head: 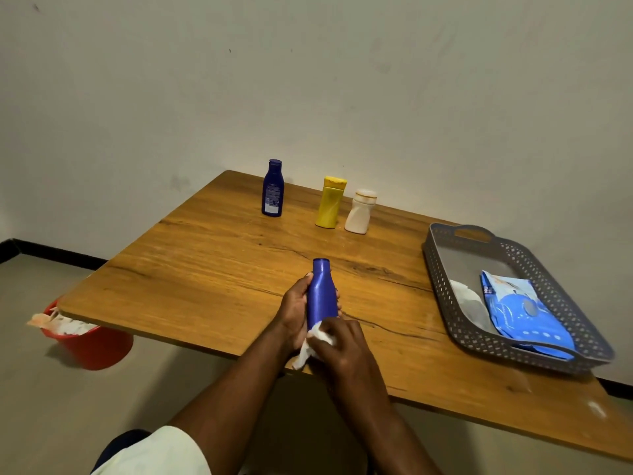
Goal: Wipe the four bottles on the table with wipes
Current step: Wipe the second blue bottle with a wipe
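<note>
My left hand grips a plain blue bottle round its body, cap pointing away from me, above the near middle of the wooden table. My right hand holds a crumpled white wipe against the bottle's lower end. At the far side of the table stand three more bottles: a dark blue one on the left, a yellow one in the middle and a white one to its right.
A grey perforated basket sits at the table's right edge, with a blue pack of wipes and a white wipe inside. A red bucket with used wipes stands on the floor under the left corner.
</note>
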